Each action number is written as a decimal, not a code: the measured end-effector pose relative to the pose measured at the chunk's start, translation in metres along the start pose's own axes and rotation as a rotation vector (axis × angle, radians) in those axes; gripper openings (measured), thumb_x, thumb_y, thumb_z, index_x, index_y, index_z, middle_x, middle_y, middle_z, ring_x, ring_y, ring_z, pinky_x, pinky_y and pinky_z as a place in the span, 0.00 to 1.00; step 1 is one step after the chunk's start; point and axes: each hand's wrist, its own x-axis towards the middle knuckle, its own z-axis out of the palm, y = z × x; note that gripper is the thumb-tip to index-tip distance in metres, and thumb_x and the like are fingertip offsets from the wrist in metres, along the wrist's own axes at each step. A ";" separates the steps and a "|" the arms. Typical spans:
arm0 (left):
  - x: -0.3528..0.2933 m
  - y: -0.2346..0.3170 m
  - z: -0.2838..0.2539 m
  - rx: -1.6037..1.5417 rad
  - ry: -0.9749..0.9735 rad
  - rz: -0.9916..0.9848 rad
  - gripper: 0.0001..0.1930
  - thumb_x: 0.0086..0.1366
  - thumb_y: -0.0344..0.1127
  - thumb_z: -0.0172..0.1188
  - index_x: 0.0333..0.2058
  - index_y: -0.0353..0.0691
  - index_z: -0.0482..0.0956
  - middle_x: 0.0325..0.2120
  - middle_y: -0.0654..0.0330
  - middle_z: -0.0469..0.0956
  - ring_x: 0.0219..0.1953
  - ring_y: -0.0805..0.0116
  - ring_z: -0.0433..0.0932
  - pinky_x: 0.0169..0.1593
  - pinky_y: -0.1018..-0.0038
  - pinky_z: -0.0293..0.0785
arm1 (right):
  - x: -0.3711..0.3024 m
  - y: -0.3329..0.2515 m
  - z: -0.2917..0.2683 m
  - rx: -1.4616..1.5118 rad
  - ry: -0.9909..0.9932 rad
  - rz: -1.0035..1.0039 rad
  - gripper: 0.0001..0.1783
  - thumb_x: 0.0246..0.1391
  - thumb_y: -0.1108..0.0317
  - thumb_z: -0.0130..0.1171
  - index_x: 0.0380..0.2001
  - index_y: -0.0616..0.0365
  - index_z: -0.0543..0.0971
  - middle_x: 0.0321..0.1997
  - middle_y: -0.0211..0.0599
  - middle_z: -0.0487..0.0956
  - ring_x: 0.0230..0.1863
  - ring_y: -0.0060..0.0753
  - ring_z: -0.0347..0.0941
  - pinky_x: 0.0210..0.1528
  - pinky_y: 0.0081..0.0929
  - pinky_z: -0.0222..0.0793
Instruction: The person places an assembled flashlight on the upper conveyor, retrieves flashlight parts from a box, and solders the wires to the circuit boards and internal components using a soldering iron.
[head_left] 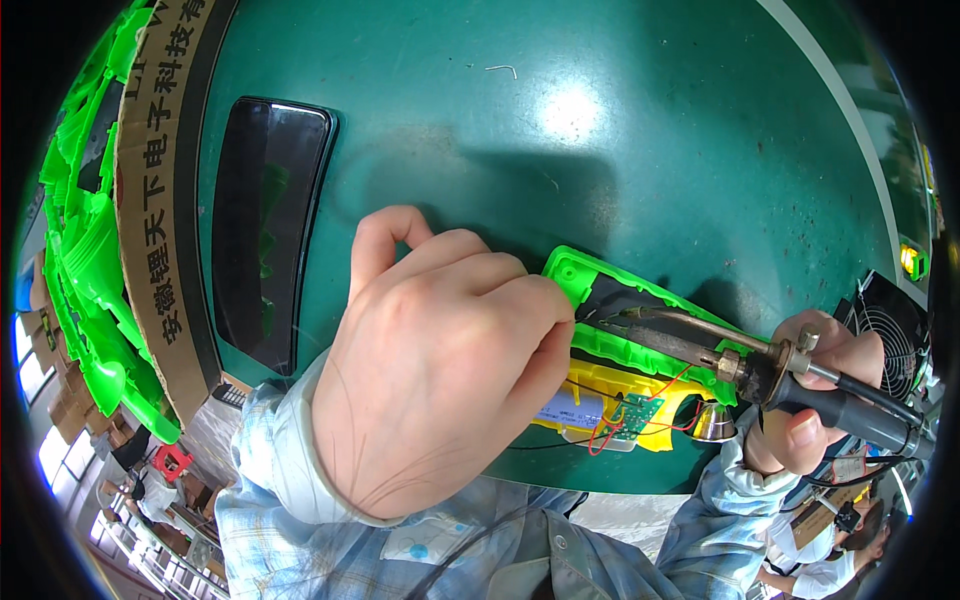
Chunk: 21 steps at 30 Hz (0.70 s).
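Note:
My left hand (440, 360) is closed, thumb and forefinger pinched together at the near left end of a green plastic housing (568, 272). Whatever lies between those fingertips is hidden. In my right hand (795, 440) is a soldering iron (858, 415) with a thin metal feed tube along it. Its tip points left over a black flat piece (632, 298) inside the green housing, close to my left fingers. Just nearer lies a yellow housing (656, 438) with a battery cell (575, 408), a small green circuit board (632, 415), red and black wires, and a shiny cone-shaped reflector (714, 424).
A dark glossy phone-like slab (268, 220) lies on the green tabletop (420, 90). Along the left edge stands a cardboard box (160, 230) with green plastic shells (95, 250). A bent piece of wire (503, 69) lies far off. A black fan (885, 345) stands at right.

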 end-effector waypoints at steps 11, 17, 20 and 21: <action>0.000 0.001 0.001 -0.008 0.020 -0.005 0.05 0.38 0.25 0.59 0.17 0.42 0.74 0.12 0.68 0.69 0.18 0.72 0.67 0.33 0.74 0.57 | 0.003 0.000 0.001 0.023 -0.019 0.011 0.23 0.36 0.62 0.65 0.27 0.64 0.64 0.18 0.37 0.69 0.16 0.24 0.62 0.16 0.19 0.56; 0.000 0.000 0.001 -0.023 0.027 0.000 0.05 0.38 0.25 0.58 0.17 0.42 0.74 0.12 0.68 0.68 0.18 0.72 0.67 0.33 0.74 0.56 | 0.002 0.002 0.001 -0.006 -0.013 -0.008 0.23 0.36 0.62 0.65 0.28 0.64 0.64 0.18 0.37 0.69 0.16 0.25 0.63 0.16 0.19 0.57; 0.000 0.001 0.001 -0.022 0.015 -0.002 0.05 0.38 0.25 0.58 0.17 0.42 0.74 0.12 0.68 0.68 0.19 0.72 0.67 0.33 0.74 0.56 | 0.003 0.000 -0.002 -0.007 -0.058 0.000 0.23 0.37 0.62 0.65 0.28 0.64 0.64 0.19 0.38 0.69 0.16 0.25 0.63 0.16 0.20 0.57; 0.000 0.001 0.001 -0.018 0.010 -0.004 0.05 0.38 0.25 0.58 0.18 0.42 0.74 0.12 0.68 0.68 0.19 0.72 0.67 0.33 0.74 0.56 | 0.003 0.000 -0.001 -0.006 -0.061 0.004 0.23 0.37 0.62 0.65 0.28 0.64 0.64 0.19 0.37 0.69 0.16 0.25 0.63 0.16 0.20 0.57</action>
